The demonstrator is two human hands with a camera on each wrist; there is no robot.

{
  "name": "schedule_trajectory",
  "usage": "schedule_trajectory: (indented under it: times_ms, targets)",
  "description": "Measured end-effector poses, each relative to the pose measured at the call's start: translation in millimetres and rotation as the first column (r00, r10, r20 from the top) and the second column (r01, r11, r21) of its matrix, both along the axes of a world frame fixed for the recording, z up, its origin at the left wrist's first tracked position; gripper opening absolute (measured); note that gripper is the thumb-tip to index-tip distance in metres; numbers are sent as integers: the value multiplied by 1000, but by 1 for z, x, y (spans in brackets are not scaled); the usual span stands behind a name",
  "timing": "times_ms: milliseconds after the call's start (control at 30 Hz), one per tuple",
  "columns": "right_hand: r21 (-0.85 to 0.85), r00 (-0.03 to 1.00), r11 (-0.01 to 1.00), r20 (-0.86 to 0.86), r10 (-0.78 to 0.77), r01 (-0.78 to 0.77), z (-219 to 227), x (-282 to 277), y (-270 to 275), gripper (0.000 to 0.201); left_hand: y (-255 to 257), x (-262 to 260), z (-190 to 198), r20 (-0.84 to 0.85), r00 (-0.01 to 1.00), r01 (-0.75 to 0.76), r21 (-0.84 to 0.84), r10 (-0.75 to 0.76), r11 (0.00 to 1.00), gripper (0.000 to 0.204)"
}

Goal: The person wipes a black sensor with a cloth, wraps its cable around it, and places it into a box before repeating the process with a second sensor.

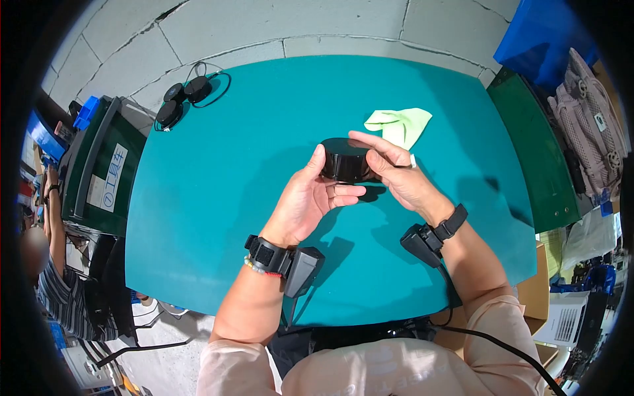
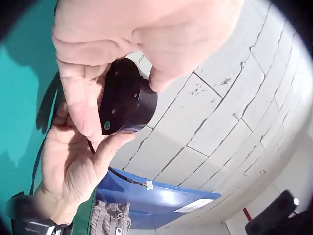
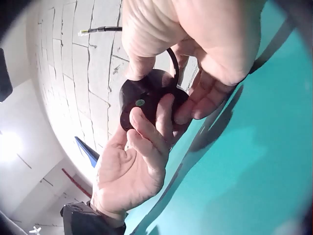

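Both hands hold a glossy black cylindrical device (image 1: 345, 162) above the green table (image 1: 218, 251). My left hand (image 1: 306, 201) grips it from the left, thumb on its side and fingers under the base. On the other side my right hand (image 1: 403, 175) holds it between thumb and fingers. The left wrist view shows the device's flat underside (image 2: 113, 100) with small holes and a round green sticker (image 2: 107, 125). A thin black cable (image 2: 126, 178) trails from near the right hand, ending in a small white connector (image 2: 149, 185).
A light green cloth (image 1: 413, 124) lies crumpled beyond the right hand. Three similar black round devices (image 1: 198, 90) with cables sit at the table's far left corner. A block wall (image 1: 330, 23) borders the far edge. Another person (image 1: 56, 264) is at the far left.
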State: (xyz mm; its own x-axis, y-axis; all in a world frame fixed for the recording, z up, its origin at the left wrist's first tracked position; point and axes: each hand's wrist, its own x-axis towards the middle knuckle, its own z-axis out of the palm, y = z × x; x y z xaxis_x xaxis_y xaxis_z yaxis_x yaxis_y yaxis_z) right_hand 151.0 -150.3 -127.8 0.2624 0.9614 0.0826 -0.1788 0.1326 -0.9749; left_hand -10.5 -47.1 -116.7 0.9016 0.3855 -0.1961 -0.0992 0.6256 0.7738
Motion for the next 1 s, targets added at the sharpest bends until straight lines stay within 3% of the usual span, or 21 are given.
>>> schedule_trajectory:
  times_ms: [167, 233, 333, 433, 867, 900, 967, 1000]
  targets:
    - [-72, 997, 997, -64, -46, 41, 3, -5, 1, 41, 3, -2, 1, -81, 995, 62, -9, -63, 998, 61]
    - [-134, 990, 991, -137, -40, 22, 4, -5, 0, 42, 4, -5, 4, -208, 976, 91, 151, -58, 984, 59]
    - [-230, 969, 973, -246, -28, -30, 4, -4, -2, 48, 4, -4, 4, -200, 978, 83, 150, -52, 985, 55]
    - [-234, 972, 972, -231, -44, -11, 4, -6, -2, 52, 2, -4, 4, -233, 972, 48, 212, 3, 976, 53]
    - [-238, 970, 971, -233, -76, 19, 2, -6, -1, 51, 3, -2, 1, -267, 964, 58, 182, -7, 982, 58]
    - [-236, 969, 971, -233, -83, 26, 1, -7, 0, 51, 1, -2, 1, -187, 982, 37, 153, -8, 988, 60]
    - [-181, 993, 978, -40, -114, 105, 0, -8, 2, 51, -2, -1, 3, -105, 994, 24, 122, -11, 992, 63]
    - [-180, 992, 978, -40, -118, 109, 2, -8, 1, 51, -3, -2, 6, -90, 996, 21, 145, -8, 989, 61]
